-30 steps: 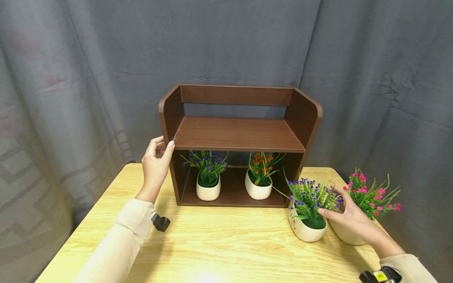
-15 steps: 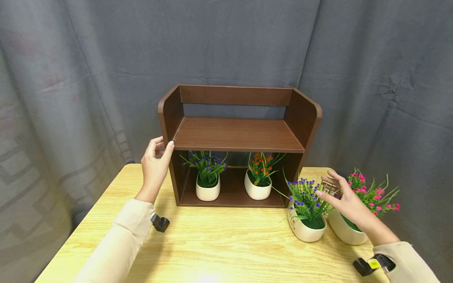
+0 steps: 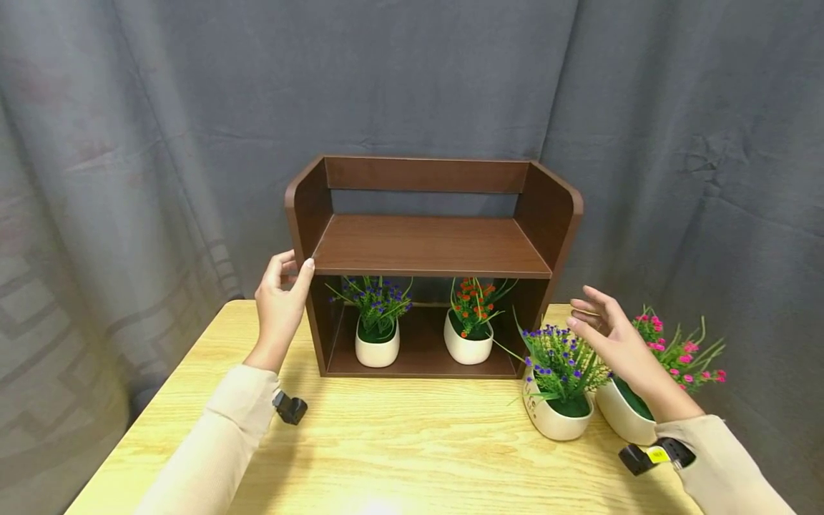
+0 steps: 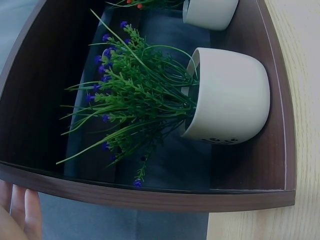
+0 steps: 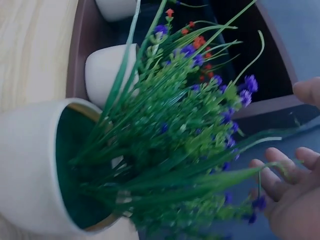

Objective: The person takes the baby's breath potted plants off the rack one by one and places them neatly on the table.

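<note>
Your right hand point(image 3: 611, 342) has lifted off the purple-flowered pot point(image 3: 556, 415) and hovers spread just above it, holding nothing, while your left hand point(image 3: 281, 304) still grips the shelf point(image 3: 430, 247) edge.

Left hand point(image 3: 281, 304) raised, thumb and fingers curled; right hand point(image 3: 614, 342) spread, fingers straight.

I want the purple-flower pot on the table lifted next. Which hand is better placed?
The right hand: it hovers open just above the purple-flower pot. The left hand holds the shelf on the far side.
</note>
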Demonstrator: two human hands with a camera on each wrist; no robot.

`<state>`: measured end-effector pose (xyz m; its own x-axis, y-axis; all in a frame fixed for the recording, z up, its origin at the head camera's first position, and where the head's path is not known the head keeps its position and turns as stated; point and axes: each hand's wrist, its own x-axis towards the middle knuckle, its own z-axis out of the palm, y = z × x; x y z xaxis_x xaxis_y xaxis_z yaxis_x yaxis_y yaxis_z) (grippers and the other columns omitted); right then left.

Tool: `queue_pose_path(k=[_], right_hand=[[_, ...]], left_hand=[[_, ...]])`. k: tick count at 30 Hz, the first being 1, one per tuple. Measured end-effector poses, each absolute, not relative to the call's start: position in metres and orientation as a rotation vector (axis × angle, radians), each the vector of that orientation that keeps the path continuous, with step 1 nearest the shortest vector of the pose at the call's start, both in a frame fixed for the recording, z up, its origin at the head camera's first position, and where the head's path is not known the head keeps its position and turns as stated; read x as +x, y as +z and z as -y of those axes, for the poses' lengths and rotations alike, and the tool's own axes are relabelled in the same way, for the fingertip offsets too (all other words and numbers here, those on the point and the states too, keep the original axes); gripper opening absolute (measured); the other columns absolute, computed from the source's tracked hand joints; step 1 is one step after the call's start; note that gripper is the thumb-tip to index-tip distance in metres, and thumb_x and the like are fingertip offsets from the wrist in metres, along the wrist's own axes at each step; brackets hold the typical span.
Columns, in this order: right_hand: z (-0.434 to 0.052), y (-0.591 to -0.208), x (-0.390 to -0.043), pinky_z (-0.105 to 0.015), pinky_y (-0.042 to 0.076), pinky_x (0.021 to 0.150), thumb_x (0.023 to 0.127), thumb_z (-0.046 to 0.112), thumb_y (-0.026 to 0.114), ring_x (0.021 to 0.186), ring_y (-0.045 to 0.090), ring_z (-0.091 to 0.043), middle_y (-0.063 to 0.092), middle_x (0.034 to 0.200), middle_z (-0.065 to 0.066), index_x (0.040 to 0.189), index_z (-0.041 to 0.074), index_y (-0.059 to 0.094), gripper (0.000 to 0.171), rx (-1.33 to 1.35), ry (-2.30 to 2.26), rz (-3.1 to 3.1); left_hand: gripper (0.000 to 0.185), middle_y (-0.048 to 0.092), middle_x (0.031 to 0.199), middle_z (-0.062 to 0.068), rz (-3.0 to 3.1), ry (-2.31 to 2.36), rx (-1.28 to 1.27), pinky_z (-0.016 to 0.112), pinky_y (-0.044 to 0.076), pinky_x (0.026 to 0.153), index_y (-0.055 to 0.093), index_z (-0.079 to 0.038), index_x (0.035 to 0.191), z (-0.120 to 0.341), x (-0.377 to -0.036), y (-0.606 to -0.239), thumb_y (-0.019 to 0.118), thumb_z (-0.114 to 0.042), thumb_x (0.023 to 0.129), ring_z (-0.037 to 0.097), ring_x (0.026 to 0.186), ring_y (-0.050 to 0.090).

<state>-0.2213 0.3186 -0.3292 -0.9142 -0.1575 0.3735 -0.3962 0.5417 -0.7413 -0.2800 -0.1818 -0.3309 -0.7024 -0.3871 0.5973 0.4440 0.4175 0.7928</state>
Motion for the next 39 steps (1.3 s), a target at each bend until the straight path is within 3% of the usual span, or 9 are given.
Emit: queue_pose_path(k=[3,9,13,16,17,25,32,39], right_hand=[[-0.314,-0.324,-0.225,-0.006,0.041,0.085,0.104,0.024,0.057,0.116,0.049,0.001,0.042,0.146,-0.028,0.157,0.002,0.016,0.071,0.460,1.301,2.517],[-0.302,-0.311,-0.230,-0.007,0.039,0.087,0.104,0.028,0.056,0.128,0.049,-0.032,0.041,0.147,-0.026,0.158,0.004,0.015,0.072,0.445,1.307,2.529],[-0.293,-0.301,-0.234,-0.040,0.042,0.106,0.104,0.032,0.056,0.134,0.041,-0.045,0.038,0.149,-0.028,0.159,0.004,0.013,0.075,0.411,1.330,2.532],[-0.287,-0.295,-0.238,-0.066,0.032,0.104,0.103,0.038,0.057,0.136,0.037,-0.047,0.035,0.151,-0.029,0.159,0.005,0.011,0.080,0.363,1.339,2.538],[-0.285,-0.293,-0.239,-0.067,0.031,0.104,0.102,0.040,0.057,0.136,0.036,-0.048,0.034,0.151,-0.030,0.159,0.005,0.010,0.081,0.345,1.344,2.538],[-0.272,-0.282,-0.250,-0.065,0.029,0.107,0.101,0.043,0.057,0.140,0.031,-0.046,0.032,0.150,-0.028,0.158,0.004,0.013,0.082,0.301,1.426,2.488],[-0.263,-0.280,-0.261,-0.044,0.035,0.101,0.102,0.042,0.055,0.128,0.040,-0.028,0.037,0.143,-0.019,0.154,0.001,0.022,0.074,0.262,1.481,2.406],[-0.261,-0.283,-0.271,-0.032,0.036,0.093,0.104,0.037,0.053,0.113,0.043,-0.015,0.041,0.137,-0.015,0.152,-0.002,0.026,0.067,0.199,1.547,2.329]], left_hand=[[0.037,0.067,0.106,0.003,1.897,-1.382,-0.051,0.024,0.045,0.066,0.066,-0.015,0.123,0.182,-0.280,-0.331,0.069,-0.039,0.095,0.012,0.086,0.058],[0.036,0.068,0.107,0.003,1.892,-1.377,-0.048,0.023,0.045,0.066,0.066,-0.015,0.123,0.183,-0.280,-0.332,0.069,-0.038,0.095,0.012,0.085,0.058],[0.036,0.068,0.107,0.004,1.894,-1.379,-0.050,0.023,0.045,0.067,0.066,-0.015,0.123,0.183,-0.280,-0.332,0.069,-0.038,0.095,0.012,0.086,0.058],[0.037,0.068,0.107,0.004,1.895,-1.379,-0.053,0.023,0.045,0.067,0.066,-0.015,0.123,0.183,-0.280,-0.332,0.069,-0.039,0.095,0.012,0.086,0.058],[0.037,0.068,0.107,0.003,1.897,-1.378,-0.053,0.023,0.045,0.067,0.066,-0.015,0.123,0.183,-0.280,-0.332,0.069,-0.039,0.095,0.012,0.086,0.058],[0.037,0.068,0.107,0.003,1.902,-1.367,-0.054,0.023,0.045,0.065,0.067,-0.016,0.123,0.182,-0.280,-0.331,0.069,-0.040,0.095,0.012,0.085,0.059],[0.037,0.068,0.106,0.003,1.897,-1.366,-0.052,0.022,0.045,0.064,0.067,-0.016,0.123,0.182,-0.281,-0.330,0.069,-0.040,0.095,0.012,0.084,0.059],[0.036,0.068,0.106,0.003,1.897,-1.365,-0.052,0.023,0.044,0.064,0.067,-0.016,0.123,0.181,-0.279,-0.330,0.069,-0.039,0.095,0.012,0.084,0.059]])
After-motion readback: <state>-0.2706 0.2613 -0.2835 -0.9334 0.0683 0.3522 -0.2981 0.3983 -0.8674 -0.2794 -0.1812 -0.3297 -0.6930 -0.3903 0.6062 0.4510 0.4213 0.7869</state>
